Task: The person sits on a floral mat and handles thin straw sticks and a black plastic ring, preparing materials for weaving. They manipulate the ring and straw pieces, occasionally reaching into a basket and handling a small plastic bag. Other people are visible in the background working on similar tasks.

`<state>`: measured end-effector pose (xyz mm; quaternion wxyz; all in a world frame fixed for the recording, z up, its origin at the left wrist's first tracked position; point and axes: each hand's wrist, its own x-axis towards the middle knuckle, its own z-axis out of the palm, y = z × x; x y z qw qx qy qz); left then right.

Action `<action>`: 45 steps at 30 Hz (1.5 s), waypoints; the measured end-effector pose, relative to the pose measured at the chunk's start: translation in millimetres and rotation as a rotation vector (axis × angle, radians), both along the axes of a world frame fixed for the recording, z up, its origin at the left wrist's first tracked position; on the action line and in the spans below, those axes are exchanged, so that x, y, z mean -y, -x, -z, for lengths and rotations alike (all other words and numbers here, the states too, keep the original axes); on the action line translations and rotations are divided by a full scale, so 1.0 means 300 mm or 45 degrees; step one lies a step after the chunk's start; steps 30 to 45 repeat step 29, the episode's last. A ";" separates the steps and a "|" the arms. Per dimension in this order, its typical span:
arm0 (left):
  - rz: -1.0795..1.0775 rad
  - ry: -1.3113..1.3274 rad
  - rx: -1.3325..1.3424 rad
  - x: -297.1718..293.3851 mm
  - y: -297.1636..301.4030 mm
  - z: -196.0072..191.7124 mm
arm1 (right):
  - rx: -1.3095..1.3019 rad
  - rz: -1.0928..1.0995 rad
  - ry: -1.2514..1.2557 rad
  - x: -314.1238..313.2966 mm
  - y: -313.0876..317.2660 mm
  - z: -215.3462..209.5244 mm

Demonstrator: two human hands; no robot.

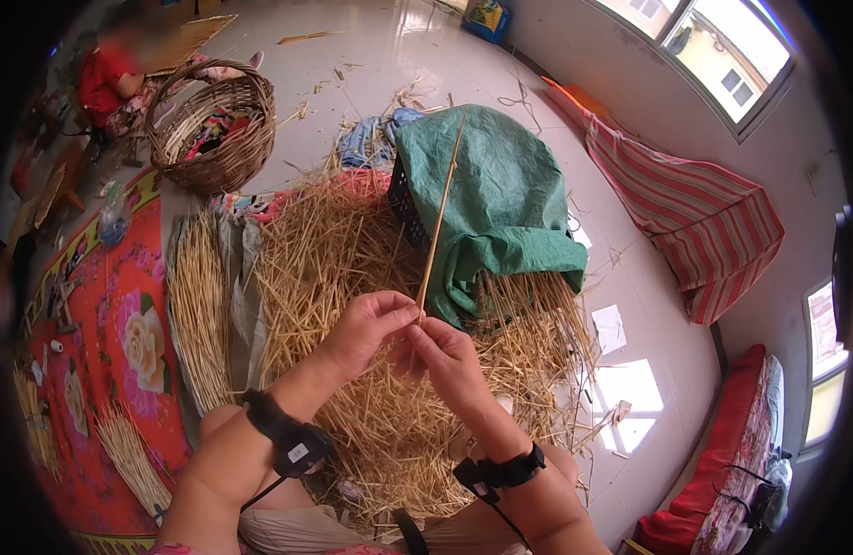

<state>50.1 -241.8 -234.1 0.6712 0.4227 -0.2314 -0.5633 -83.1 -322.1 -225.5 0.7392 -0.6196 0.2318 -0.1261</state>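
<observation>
A long golden straw stalk (pixel 435 231) slants up and away from my fingertips. My left hand (pixel 366 331) pinches its lower end between thumb and forefinger. Close beside it, my right hand (pixel 447 359) is pinched at the same end, so the fingertips of both hands nearly meet. Below and around my hands spreads a large heap of loose straw (pixel 320 240). Behind the stalk, a green cloth (pixel 500 176) drapes over a dark crate (pixel 406 208), and more straw (pixel 528 305) sticks out from under its near edge.
Bundled straw (pixel 198 305) lies left of the heap, beside a red floral mat (pixel 107 361) with another bundle (pixel 130 458). A wicker basket (pixel 232 166) stands far left, near a seated person in red (pixel 98 83). Striped cloth (pixel 694 222) lies along the right wall.
</observation>
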 end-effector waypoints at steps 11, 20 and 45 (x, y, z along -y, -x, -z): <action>-0.176 -0.054 0.085 0.007 0.003 0.002 | -0.053 -0.147 0.037 -0.002 0.007 0.001; -0.493 0.052 0.122 0.009 -0.095 0.008 | -0.372 -0.350 0.315 -0.028 0.020 0.096; -0.801 0.190 0.072 -0.028 -0.212 -0.016 | -0.637 -0.622 0.881 -0.017 0.072 0.152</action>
